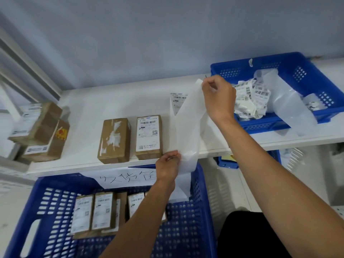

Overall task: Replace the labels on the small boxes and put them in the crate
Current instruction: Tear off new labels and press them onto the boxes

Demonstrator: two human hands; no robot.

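Right hand (218,97), raised over the back of a white shelf (89,108), pinches the top end of a long translucent backing strip (188,131); its fingertips are turned away, so the exact grip is hidden. Left hand (167,165), lower and nearer the person, pinches the same strip at the shelf's front edge with curled fingers. The strip runs taut between both hands, and its tail drops past the left hand toward the far corner of a blue crate (186,220); whether it touches the crate cannot be told. Just left of the right hand, a printed label (177,101) with a barcode is partly covered by the strip, and it is unclear whether it is stuck to the strip or lies on the shelf. Just left of the left hand stands a labelled box (148,136), and touching its far side a bare box (114,140) with torn white label scraps on top. Below the left hand, the crate holds upright labelled boxes (104,210); the left forearm hides part of one. A paper sign (130,177) with handwriting hangs on the crate's far wall, its right end behind the left hand. Right of the right hand, a blue basket (290,66) holds crumpled labels (249,101) and loose backing paper, partly hidden by the wrist. Far left of both hands, a stack of boxes (42,131) is blurred.
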